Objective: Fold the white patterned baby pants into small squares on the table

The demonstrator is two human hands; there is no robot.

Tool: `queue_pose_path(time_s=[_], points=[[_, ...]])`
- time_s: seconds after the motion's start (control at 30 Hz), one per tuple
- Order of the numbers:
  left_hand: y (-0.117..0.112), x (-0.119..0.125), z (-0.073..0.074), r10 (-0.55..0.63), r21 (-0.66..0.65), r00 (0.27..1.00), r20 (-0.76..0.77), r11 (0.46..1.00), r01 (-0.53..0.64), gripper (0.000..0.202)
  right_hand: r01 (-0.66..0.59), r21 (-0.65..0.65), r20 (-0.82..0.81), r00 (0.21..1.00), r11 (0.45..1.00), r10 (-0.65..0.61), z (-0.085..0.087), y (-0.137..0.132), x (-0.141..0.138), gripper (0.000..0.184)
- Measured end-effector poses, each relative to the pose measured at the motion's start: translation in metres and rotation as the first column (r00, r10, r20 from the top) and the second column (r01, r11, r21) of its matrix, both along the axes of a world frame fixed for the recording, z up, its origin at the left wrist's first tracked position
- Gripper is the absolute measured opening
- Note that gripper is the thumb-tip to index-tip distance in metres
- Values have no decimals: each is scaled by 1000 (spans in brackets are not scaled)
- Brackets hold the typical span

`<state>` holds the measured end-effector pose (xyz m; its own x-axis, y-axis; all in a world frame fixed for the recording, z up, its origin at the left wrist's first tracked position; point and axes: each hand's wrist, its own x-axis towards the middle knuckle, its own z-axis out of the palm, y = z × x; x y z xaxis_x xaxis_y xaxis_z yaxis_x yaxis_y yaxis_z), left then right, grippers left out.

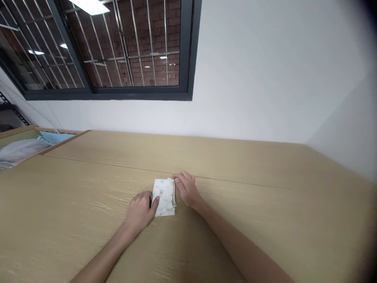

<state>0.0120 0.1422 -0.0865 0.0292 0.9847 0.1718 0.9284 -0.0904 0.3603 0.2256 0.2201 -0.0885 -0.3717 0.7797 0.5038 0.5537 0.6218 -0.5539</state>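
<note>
A small folded white cloth (163,196) with a faint printed pattern lies on the wooden table, its layers showing along the right and lower edges. My left hand (141,208) grips its left side, thumb on top and the other fingers curled at the edge. At the upper right corner of the cloth, my right hand (186,188) has its fingers bent and pinched against the edge. What lies under the right fingertips is partly hidden.
The pale wooden table (265,220) has a seam running across it. A wooden bin (84,133) with blue and white fabric (26,149) stands at the far left. Behind are a white wall (250,78) and a barred window (188,94).
</note>
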Motion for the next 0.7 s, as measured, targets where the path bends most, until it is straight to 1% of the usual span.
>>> queue_pose_path(time_s=[0.07,0.13,0.2,0.27,0.4,0.5,0.57,0.63,0.7], points=[[2,-1,0,-29,-2,997,67,1000,29,36,-53,-114,-107,993,992,41,0,6,3,34],[2,0,0,-38,-6,993,112,999,39,32,-136,-220,-195,976,966,94,-2,11,5,26],[2,2,0,-38,-10,985,169,999,40,29,-202,-280,-250,959,939,132,-3,14,5,21],[1,5,1,-42,-11,972,231,999,46,26,-219,-275,-268,953,936,144,-4,13,5,22],[1,8,4,-93,30,940,328,996,88,23,-217,-243,-229,960,945,161,-1,4,2,26],[5,3,9,-119,83,921,371,992,94,21,-231,-261,-209,961,937,179,0,-5,-5,25],[8,-4,16,-102,113,912,397,992,62,22,-242,-279,-242,954,929,176,-2,-11,-15,26],[8,-11,23,-68,136,905,419,991,12,21,-278,-313,-314,933,908,177,-3,-16,-26,28],[0,-19,32,-36,155,900,434,987,-35,18,-352,-368,-409,893,861,190,-1,-25,-39,30]])
